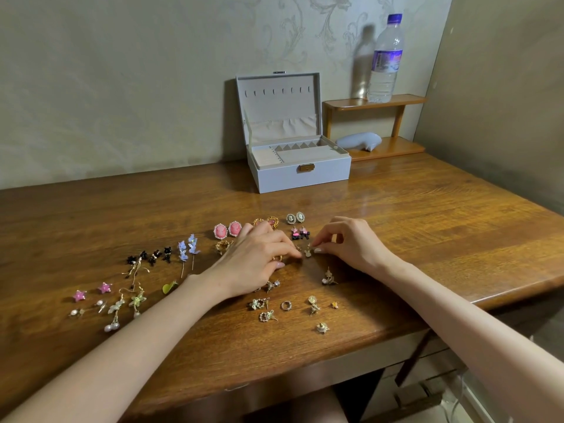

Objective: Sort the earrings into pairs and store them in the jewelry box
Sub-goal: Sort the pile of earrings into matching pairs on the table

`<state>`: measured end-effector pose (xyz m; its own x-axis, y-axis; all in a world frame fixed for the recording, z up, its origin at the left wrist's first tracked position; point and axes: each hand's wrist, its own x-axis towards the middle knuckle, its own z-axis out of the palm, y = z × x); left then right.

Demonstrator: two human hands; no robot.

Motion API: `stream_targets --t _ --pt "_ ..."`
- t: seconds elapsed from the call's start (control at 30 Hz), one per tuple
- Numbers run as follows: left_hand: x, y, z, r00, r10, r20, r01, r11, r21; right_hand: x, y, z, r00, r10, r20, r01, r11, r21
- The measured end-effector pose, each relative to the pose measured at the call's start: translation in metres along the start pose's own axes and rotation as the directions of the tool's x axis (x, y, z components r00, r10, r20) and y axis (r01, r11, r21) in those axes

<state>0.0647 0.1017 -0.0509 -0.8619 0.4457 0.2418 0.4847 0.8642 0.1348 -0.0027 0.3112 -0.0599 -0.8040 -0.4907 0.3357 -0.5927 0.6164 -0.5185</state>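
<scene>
1. Wooden desk (427, 227) against a patterned wall; at the back, an open grey jewelry box (300, 175), well beyond both hands.
2. Between the two sets of fingertips: small gold earring (307, 251), tiny, pale at its lower end.
3. Right hand (345, 242) just right of it, thumb and forefinger pinching it.
4. Left hand (259, 257) curled, knuckles up; cannot tell whether gripping anything.
5. Behind, paired pink cameos (227, 230); nearer the edge, loose earrings (287, 306).

The left hand (259, 257) and right hand (348, 242) flank a small gold earring (307, 251) lying on the wooden desk (427, 227).
</scene>
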Motion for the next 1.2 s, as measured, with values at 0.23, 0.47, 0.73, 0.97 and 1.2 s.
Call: stream_targets --t 0.23,0.47,0.73,0.97,1.2 --pt "-0.006 0.000 -0.007 0.999 -0.033 -0.038 0.030 0.998 -0.055 0.000 -0.004 -0.005 1.000 0.004 -0.024 -0.003 0.999 0.032" --pt "-0.045 -0.002 -0.012 0.989 -0.105 -0.101 0.088 0.984 -0.153 -0.024 -0.012 -0.027 0.993 -0.057 0.101 0.044 0.991 0.128" --pt "-0.076 -0.003 -0.014 0.984 -0.153 -0.086 0.138 0.976 -0.166 -0.041 -0.002 -0.026 0.992 -0.035 0.120 0.024 0.996 0.088" --pt "-0.080 0.007 -0.007 0.993 -0.104 -0.053 0.097 0.988 -0.118 -0.038 -0.007 -0.020 0.993 -0.022 0.119 0.015 0.998 0.064" --pt "-0.085 0.010 -0.007 0.996 -0.069 -0.057 0.061 0.990 -0.131 -0.036 -0.005 -0.023 0.994 0.053 0.100 -0.067 0.986 0.150"
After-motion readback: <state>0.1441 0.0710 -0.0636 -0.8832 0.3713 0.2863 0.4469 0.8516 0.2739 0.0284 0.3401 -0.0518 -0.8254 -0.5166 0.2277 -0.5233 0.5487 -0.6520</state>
